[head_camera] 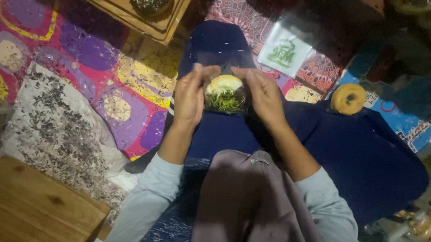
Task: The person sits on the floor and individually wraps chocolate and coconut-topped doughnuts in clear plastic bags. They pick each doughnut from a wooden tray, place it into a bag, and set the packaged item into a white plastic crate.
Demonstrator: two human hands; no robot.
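Nearest the camera, grey-sleeved forearms run forward over a lap in dark blue cloth. Between the hands sits a doughnut (225, 93), pale on top and green-sprinkled below, held over the knees. Left hand (190, 96) and right hand (264, 95) pinch it from opposite sides, equally near. A plain doughnut (348, 98) rests on the cloth, well to the right of the right hand.

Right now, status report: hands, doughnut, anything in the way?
Left hand and right hand both grip the doughnut over the lap. Plain doughnut sits apart on the knee. Nothing between the hands.
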